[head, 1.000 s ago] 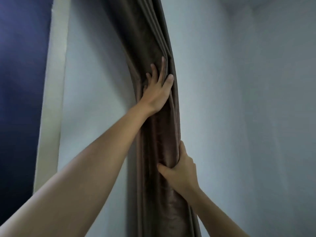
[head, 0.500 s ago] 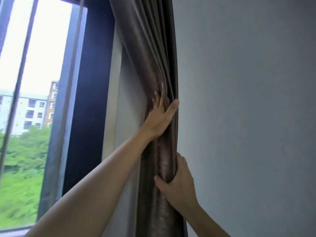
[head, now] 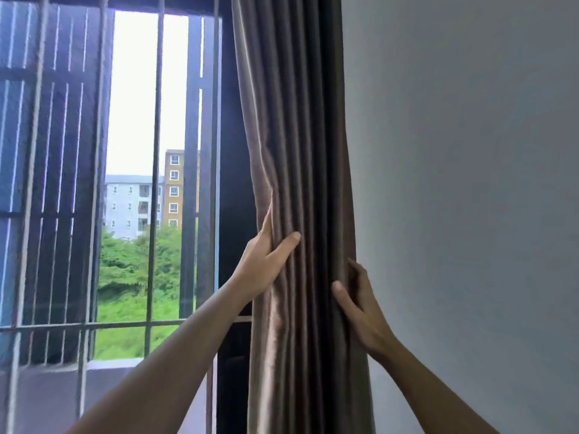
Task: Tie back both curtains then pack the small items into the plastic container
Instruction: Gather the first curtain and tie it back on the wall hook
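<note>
Half a second back the hands sat one above the other on a tightly bunched curtain (head: 300, 136); now they flank it at nearer the same height, and the folds hang looser between them, against the wall (head: 470, 183) beside the barred window (head: 150, 183); the gathering looks unfinished, no tie shows, and no container or small items are in view; the left hand (head: 266, 264) grips the window-side edge, thumb across the front folds; the right hand (head: 360, 305) curls round the wall-side edge, thumb in front.
</note>
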Motion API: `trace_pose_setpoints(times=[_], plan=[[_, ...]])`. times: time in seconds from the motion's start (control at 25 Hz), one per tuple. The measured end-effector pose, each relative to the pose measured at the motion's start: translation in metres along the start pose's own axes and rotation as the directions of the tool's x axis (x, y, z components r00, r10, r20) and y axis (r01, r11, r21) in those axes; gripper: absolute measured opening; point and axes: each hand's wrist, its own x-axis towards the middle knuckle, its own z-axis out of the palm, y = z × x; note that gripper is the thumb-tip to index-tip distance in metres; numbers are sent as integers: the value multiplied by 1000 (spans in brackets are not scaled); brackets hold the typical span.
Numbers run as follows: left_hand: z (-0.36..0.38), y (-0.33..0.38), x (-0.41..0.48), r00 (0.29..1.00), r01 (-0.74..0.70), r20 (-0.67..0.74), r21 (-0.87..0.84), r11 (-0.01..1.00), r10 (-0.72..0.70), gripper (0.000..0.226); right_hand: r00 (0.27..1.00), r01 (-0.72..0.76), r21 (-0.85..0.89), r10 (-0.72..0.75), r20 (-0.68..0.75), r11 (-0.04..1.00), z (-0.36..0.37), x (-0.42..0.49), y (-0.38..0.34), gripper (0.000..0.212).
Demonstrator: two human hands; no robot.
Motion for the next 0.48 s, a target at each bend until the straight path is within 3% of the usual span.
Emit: trace_pose_setpoints(times=[0.12,0.24,0.32,0.4,0.48], plan=[[-11,-9,-16,997,0,-84,-1,1000,-1,53,987,-69,123,50,151,990,7,-1,-8,113],[-24,-18,-32,993,-10,-120,54,999,16,48,969,-82,142,46,243,987,18,-4,-14,109],[-39,-16,-38,985,-22,-167,111,994,40,56,990,-51,175,27,139,983,23,-3,-19,110],[-62,-11,-43,972,-69,-197,273,960,126,67,991,64,27,-60,-123,998,31,1,-32,99],[-79,-7,-47,963,-45,-224,420,906,152,68,876,235,-252,-317,-364,939,45,1,-57,79]])
